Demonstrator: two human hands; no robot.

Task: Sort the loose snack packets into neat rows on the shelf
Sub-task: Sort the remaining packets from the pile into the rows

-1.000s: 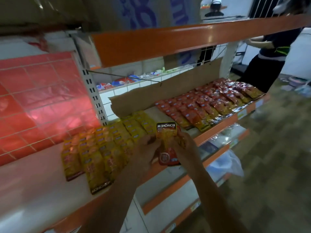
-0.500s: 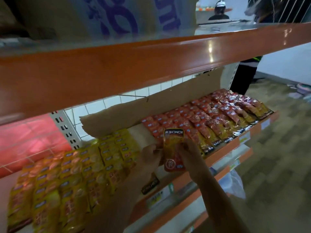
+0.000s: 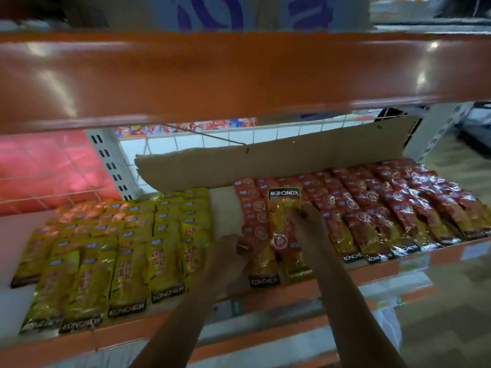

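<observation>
The right hand (image 3: 308, 227) holds a single Konchew snack packet (image 3: 283, 216) by its right edge. The fingers are curled over the wrapper and the thumb is hidden beneath them, so it reads as a pinch. The packet lies over the second row from the left of the red packets (image 3: 385, 208), touching them. It is turned end for end against its neighbours: its black name band points to the back of the shelf (image 3: 398, 264) and its round red emblem points to the front. The other packets show their black bands along the front edge.

The left hand (image 3: 228, 253) sits just beside it, lower and to the left, with bent fingertips against the leftmost red row. Motion blur makes it impossible to tell whether those fingers grip a packet or only touch one.

The red packets fill the right half of the shelf in overlapping rows. The yellow packets (image 3: 119, 248) fill the left half in the same way, and a bare white strip of shelf lies between the two groups.

A long cardboard strip (image 3: 292, 160) stands along the back behind the red rows. A white slotted upright (image 3: 111, 166) rises behind the yellow ones. Above them runs a glossy orange shelf beam (image 3: 239, 75), and on it stands a box with blue print (image 3: 212, 11).
</observation>
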